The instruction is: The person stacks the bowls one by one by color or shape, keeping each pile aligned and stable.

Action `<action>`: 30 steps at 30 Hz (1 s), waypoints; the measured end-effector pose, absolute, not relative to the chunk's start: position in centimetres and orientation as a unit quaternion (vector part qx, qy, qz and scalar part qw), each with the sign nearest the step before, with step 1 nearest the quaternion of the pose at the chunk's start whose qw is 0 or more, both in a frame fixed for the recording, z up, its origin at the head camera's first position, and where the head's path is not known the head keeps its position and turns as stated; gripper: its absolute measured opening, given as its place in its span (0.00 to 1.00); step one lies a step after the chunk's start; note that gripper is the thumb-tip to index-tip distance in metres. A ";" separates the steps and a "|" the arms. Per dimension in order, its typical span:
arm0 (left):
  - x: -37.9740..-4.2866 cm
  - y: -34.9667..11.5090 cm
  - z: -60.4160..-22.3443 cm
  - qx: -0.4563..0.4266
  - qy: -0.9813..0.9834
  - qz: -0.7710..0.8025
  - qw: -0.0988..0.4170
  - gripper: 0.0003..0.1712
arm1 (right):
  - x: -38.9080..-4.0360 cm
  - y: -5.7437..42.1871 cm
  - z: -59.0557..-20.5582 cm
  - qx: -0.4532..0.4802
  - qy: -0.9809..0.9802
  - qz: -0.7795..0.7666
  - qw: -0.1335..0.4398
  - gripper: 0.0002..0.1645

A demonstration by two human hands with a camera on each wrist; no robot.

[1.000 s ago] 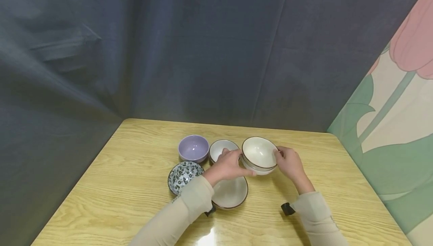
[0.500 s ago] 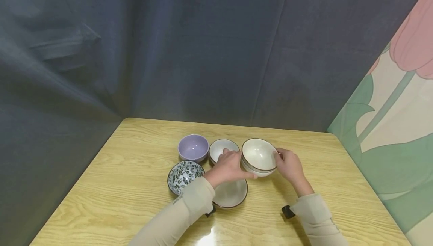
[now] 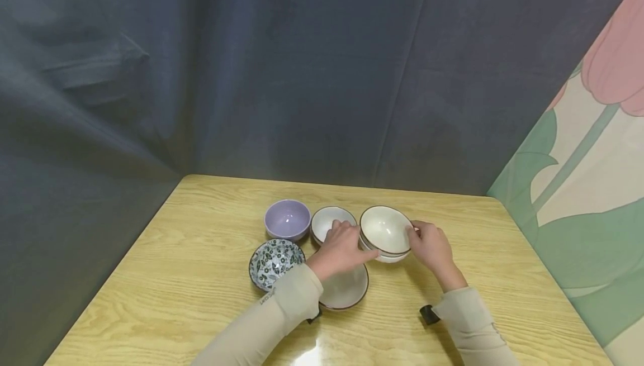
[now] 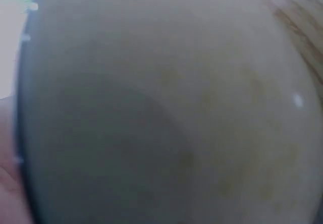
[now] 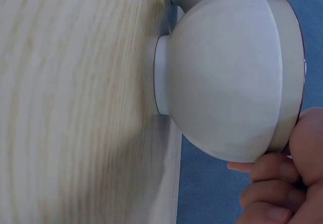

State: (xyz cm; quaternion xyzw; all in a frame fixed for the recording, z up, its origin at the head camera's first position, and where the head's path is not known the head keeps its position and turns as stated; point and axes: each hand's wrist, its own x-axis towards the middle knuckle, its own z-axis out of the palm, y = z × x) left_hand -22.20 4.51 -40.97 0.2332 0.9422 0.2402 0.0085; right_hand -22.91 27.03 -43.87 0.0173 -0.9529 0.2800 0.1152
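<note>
Two cream bowls stand nested at the right of the group; the upper bowl [image 3: 384,229] has a brown rim and the lower bowl [image 3: 391,258] shows beneath it. At their right side my right hand [image 3: 431,246] grips the stack, thumb at the rim and fingers under its edge in the right wrist view. From the left, my left hand [image 3: 339,251] reaches round the stack with its thumb across the front; some fingertips are hidden. Below that hand lies a wide shallow cream bowl [image 3: 347,290], which fills the left wrist view. Behind it sits a small white bowl [image 3: 327,218].
A purple bowl [image 3: 288,220] stands at the back left, with a floral-patterned bowl [image 3: 271,265] in front of it. All are on a wooden table [image 3: 176,276]. Dark curtain [image 3: 302,75] hangs behind, and a tulip-print panel [image 3: 593,176] stands at the right.
The upper bowl has settled slightly lower and nearer. My left thumb straightened, then drew back a little against the stack; the right hand has hardly moved.
</note>
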 end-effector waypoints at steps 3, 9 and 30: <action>-22.6 4.5 -40.8 0.234 0.933 0.272 0.003 0.32 | -22.9 27.0 -43.7 0.015 -0.953 0.281 0.110 0.22; -22.9 4.6 -40.6 0.245 0.930 0.272 0.013 0.35 | -23.0 27.0 -43.5 0.008 -0.953 0.283 0.112 0.22; -22.5 4.6 -41.1 0.274 0.929 0.246 -0.025 0.15 | -22.9 27.1 -43.2 -0.006 -0.955 0.277 0.104 0.24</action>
